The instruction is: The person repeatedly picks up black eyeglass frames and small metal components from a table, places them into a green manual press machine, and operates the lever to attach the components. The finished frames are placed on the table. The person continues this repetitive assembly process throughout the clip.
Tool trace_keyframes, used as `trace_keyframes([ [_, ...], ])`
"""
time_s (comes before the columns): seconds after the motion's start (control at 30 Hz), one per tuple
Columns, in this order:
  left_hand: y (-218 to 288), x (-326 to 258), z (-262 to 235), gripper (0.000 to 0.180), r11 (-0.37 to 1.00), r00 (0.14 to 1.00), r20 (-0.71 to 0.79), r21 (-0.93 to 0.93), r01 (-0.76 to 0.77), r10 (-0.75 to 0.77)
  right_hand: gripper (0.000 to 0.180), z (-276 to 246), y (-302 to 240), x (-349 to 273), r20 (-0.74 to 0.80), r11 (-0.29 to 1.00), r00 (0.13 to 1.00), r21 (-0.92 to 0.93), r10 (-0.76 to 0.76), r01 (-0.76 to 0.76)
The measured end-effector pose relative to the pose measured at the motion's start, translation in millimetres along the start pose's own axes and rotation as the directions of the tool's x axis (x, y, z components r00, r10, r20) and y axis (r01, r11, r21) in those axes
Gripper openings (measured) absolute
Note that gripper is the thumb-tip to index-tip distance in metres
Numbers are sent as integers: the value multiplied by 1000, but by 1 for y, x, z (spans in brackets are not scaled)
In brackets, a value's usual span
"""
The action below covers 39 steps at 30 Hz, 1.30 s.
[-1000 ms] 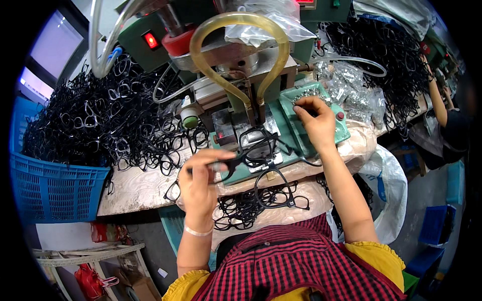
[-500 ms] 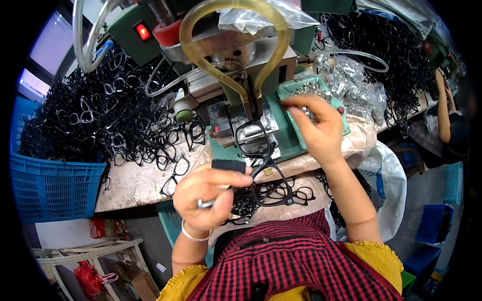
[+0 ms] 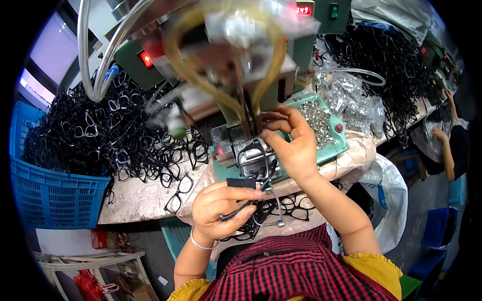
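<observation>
My right hand is swinging from the mint-green plastic tray of small silvery metal pieces to the green-and-steel press, so both hands are working there; whether its fingers are pinching anything, I can't tell. My left hand is gripping the black plastic eyeglass frame beneath it. Dark frames are heaping above the blue slatted basket.

- Tray: smooth plastic
- Parts inside the tray: shiny metal
- Eyeglass frames left of the tray: glossy plastic
- Bags beyond the tray: crinkled plastic
</observation>
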<state>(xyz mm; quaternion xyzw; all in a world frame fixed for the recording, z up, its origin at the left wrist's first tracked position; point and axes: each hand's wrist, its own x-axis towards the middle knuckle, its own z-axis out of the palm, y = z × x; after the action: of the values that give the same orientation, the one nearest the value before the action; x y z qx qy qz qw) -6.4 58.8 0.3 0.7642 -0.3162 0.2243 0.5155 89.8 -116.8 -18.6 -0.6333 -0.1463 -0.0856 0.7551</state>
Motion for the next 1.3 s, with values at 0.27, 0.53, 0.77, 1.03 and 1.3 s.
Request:
trace_keyframes([
  [0.27, 63, 16, -24, 24, 795, 956, 199, 533, -289, 214, 53, 16, -17, -14, 36, 923, 983, 340, 180, -181],
  [0.53, 65, 39, -34, 30, 809, 984, 45, 564, -167, 172, 54, 16, -11, -5, 67, 1000, 998, 14, 18, -19],
  [0.77, 24, 79, -68, 16, 852, 982, -187, 514, 99, -1, 21, -101, 64, 6, 17, 91, 985, -995, -169, 33],
  [1.03, 13, 16, -52, 30, 872, 959, -236, 490, -22, 157, 14, -122, 65, 12, 59, 324, 902, -922, -428, 214],
  [1.3, 42, 34, -54, 35, 947, 964, -241, 320, -30, 112, 13, -62, 9, 8, -88, 944, 996, -331, -25, -5],
])
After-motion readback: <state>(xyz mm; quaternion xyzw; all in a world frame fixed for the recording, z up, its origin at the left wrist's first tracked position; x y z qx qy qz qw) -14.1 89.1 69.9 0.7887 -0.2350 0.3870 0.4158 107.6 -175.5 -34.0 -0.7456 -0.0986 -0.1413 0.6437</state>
